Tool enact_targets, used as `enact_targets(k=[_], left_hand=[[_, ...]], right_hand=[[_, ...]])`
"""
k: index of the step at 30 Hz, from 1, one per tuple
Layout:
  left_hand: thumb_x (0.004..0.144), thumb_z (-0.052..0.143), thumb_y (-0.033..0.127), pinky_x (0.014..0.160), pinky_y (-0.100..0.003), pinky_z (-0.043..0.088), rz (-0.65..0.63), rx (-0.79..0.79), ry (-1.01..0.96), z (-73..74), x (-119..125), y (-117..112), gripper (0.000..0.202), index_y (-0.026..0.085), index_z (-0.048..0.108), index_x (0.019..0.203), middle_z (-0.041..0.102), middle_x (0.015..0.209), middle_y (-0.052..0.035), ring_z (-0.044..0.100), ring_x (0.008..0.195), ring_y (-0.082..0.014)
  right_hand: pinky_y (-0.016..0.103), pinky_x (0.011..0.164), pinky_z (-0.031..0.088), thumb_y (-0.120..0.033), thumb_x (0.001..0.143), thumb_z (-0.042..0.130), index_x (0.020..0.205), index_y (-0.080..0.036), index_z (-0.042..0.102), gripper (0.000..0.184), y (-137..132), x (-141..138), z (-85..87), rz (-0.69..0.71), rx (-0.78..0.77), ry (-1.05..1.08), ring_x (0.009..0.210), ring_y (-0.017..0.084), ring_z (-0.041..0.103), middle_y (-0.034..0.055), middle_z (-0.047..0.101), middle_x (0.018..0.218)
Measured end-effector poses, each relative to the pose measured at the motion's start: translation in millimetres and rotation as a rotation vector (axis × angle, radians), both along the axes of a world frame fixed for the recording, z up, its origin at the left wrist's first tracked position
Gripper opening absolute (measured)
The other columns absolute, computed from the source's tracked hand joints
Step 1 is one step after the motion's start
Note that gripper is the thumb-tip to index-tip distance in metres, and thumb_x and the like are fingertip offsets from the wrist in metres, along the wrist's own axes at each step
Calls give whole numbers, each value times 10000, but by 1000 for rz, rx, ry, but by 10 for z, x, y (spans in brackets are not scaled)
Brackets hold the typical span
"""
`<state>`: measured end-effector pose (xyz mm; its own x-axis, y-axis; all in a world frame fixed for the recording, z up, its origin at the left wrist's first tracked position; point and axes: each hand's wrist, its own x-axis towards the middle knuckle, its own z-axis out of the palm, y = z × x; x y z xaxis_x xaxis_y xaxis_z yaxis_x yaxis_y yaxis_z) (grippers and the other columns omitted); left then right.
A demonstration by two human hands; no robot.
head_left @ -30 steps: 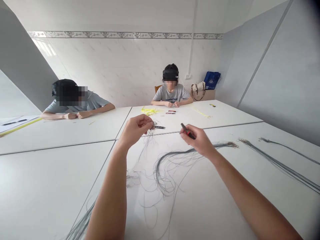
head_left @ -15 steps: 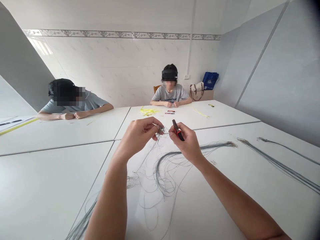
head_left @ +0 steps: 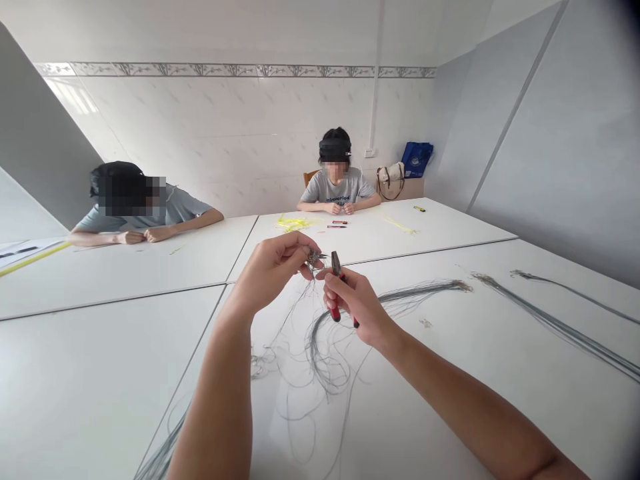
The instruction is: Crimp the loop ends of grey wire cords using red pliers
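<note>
Between the thumb and fingers of my left hand [head_left: 280, 263] is a small tangled bunch of thin grey wires [head_left: 314, 259], with loose strands hanging down to the table. My right hand [head_left: 354, 297] is closed around red-handled pliers [head_left: 335, 263], their dark jaws pointing up close beside the bunch. Whether the jaws touch a strand I cannot tell. Below both hands a curved bundle of grey wires [head_left: 320, 333] lies on the white table [head_left: 400, 413], with stray loops spreading from it.
More wire bundles lie at the right [head_left: 555, 323] and the lower left [head_left: 167, 447]. Across the table sit two people [head_left: 345, 190], [head_left: 145, 200]. Yellow strips [head_left: 295, 222], small red tools [head_left: 339, 223] and a yellow-black item [head_left: 419, 209] rest on the far tabletop.
My right hand has turned the pliers more upright and shifted slightly left and down, so both red handles show. My left hand keeps its pinch on the wires.
</note>
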<state>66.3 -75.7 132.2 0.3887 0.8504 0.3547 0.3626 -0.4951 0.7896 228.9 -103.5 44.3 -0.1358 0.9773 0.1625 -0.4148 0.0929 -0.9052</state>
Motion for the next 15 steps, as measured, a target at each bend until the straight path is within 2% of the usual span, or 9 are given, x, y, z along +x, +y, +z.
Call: enact_targets(k=[3, 7, 12, 15], left_hand=[[890, 533, 291, 672, -298, 565, 8, 12, 29, -3, 10, 4, 183, 181, 678, 905, 751, 817, -43, 704, 670, -161], [889, 533, 298, 677, -303, 565, 1, 8, 62, -14, 15, 20, 188, 184, 680, 910, 756, 822, -41, 710, 669, -166], [914, 529, 303, 667, -293, 544, 90, 25, 74, -22, -31, 49, 196, 188, 686, 934, 769, 856, -40, 700, 666, -157], [919, 519, 292, 689, -295, 541, 180, 71, 101, -41, -88, 89, 199, 196, 692, 942, 772, 857, -29, 702, 669, -156]], right_hand=[[256, 540, 370, -468, 808, 774, 848, -207, 615, 308, -44, -36, 48, -5, -49, 87, 617, 111, 466, -38, 464, 675], [253, 532, 373, -442, 790, 795, 802, -217, 572, 317, -60, -18, 107, -53, -53, 88, 620, 114, 463, -47, 440, 649], [250, 513, 385, -435, 801, 788, 782, -213, 545, 330, 3, 136, 178, -135, 25, 159, 629, 111, 476, -39, 464, 691], [257, 531, 418, -421, 812, 776, 797, -218, 550, 304, 28, 355, 312, -215, 138, 223, 641, 113, 485, -21, 529, 743]])
